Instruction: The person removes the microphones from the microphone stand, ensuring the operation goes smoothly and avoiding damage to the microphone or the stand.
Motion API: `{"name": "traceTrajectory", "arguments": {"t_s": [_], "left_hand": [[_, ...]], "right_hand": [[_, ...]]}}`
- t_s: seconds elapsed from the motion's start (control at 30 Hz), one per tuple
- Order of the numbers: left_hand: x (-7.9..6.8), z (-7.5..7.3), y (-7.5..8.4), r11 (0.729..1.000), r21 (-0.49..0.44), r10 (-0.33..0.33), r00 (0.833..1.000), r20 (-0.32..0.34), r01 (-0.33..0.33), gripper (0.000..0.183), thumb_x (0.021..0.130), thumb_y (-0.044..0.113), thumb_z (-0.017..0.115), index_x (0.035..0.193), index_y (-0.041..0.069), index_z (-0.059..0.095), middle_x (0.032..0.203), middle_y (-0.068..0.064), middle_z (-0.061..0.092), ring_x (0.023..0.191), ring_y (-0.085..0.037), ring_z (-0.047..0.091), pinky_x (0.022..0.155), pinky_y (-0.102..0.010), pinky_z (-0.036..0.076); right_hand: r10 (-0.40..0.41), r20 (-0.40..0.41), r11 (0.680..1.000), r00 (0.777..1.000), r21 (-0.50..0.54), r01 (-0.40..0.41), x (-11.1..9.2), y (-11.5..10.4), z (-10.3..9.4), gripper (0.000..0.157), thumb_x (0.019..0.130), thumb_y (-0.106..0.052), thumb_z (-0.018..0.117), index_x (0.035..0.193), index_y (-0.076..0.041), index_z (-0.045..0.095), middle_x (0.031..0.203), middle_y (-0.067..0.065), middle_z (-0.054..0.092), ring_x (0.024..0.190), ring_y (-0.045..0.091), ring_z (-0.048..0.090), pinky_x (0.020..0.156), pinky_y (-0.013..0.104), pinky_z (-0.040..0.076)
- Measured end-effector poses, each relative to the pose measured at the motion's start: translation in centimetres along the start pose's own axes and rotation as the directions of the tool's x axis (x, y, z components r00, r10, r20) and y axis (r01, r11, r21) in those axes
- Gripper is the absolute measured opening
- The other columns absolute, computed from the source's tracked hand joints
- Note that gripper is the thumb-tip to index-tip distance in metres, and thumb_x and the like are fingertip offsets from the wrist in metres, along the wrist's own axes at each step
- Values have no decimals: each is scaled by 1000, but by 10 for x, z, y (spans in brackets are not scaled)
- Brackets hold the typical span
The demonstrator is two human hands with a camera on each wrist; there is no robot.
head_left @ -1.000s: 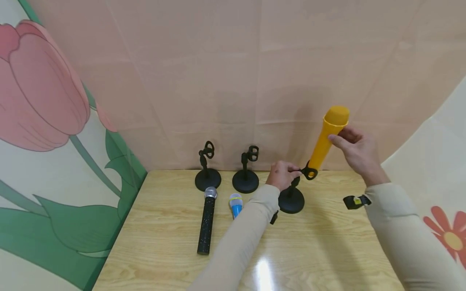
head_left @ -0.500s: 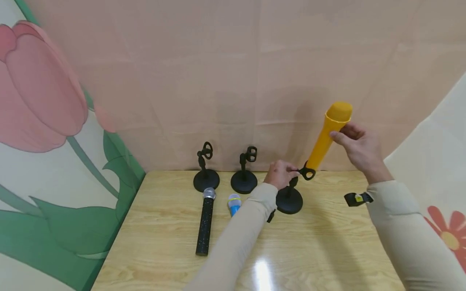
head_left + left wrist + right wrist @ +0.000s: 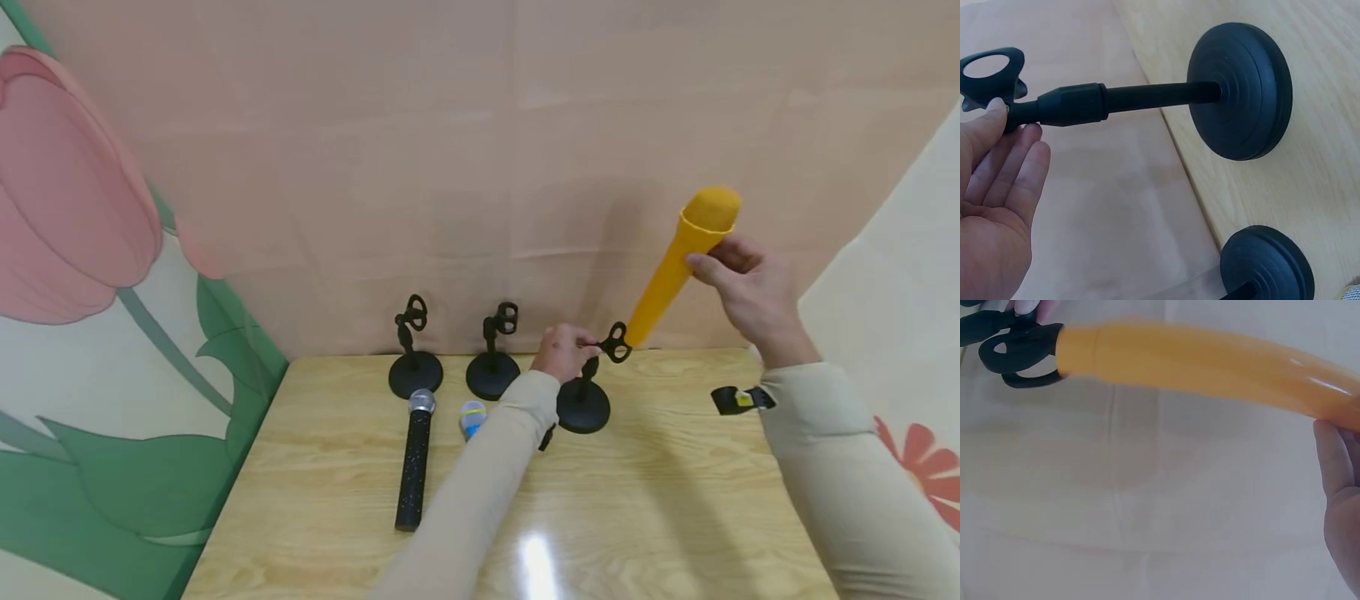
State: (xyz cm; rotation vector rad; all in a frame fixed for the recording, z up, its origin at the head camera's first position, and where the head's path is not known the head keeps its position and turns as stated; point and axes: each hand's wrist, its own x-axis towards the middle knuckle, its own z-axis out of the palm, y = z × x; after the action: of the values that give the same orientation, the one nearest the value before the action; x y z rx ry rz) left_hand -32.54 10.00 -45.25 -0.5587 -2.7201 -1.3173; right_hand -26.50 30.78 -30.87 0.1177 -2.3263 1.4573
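My right hand (image 3: 757, 296) grips a yellow microphone (image 3: 675, 267) near its head, holding it up at a slant. The microphone's lower end is right at the edge of a black clip (image 3: 617, 342), and the clip's ring shows without it. With thumb and fingers, my left hand (image 3: 564, 352) pinches the neck just below that clip. The clip tops a microphone stand (image 3: 1141, 97), whose round base (image 3: 583, 408) is on the table. In the right wrist view, the yellow handle (image 3: 1197, 359) overlaps the clip's edge.
Two more black stands, one at left (image 3: 415, 375) and one in the middle (image 3: 492, 375), stand along the table's back edge. A black speckled microphone (image 3: 414, 467) lies in front. A blue microphone (image 3: 472, 417) is partly hidden by my left sleeve. A pink cloth (image 3: 375, 167) hangs behind.
The yellow microphone has moved up and right with my right hand, its lower end leaving the clip's ring. My left hand keeps its pinch on the stand. The head view has shifted slightly.
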Motion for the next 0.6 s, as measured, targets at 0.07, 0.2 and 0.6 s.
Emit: {"name": "traceTrajectory", "arguments": {"t_s": [0.07, 0.2, 0.6], "left_hand": [[3, -1, -1, 1000, 17, -6, 1000, -5, 6, 14, 86, 21, 80, 99, 14, 81, 93, 5, 76, 84, -5, 68, 74, -14, 50], [9, -6, -2, 1000, 2, -31, 999, -7, 31, 15, 86, 20, 80, 99, 13, 81, 94, 3, 76, 86, -8, 69, 73, -14, 50], [20, -10, -4, 975, -182, -124, 992, 7, 123, 11, 88, 6, 77, 98, 5, 80, 87, -4, 76, 71, -14, 72, 68, -16, 52]], "right_hand": [[-17, -2, 1000, 1000, 11, 17, -2, -1, -3, 41, 95, -22, 69, 134, -9, 63, 108, -19, 67, 97, 2, 63, 79, 8, 49], [-26, 24, 1000, 999, 7, 26, -7, 3, -6, 41, 96, -20, 68, 135, -9, 62, 109, -19, 67, 97, 2, 63, 79, 8, 49], [36, 120, 993, 992, -120, -21, -40, 36, 9, 49, 97, -31, 67, 132, 2, 60, 100, -27, 64, 90, -4, 63, 78, 8, 48]]}}
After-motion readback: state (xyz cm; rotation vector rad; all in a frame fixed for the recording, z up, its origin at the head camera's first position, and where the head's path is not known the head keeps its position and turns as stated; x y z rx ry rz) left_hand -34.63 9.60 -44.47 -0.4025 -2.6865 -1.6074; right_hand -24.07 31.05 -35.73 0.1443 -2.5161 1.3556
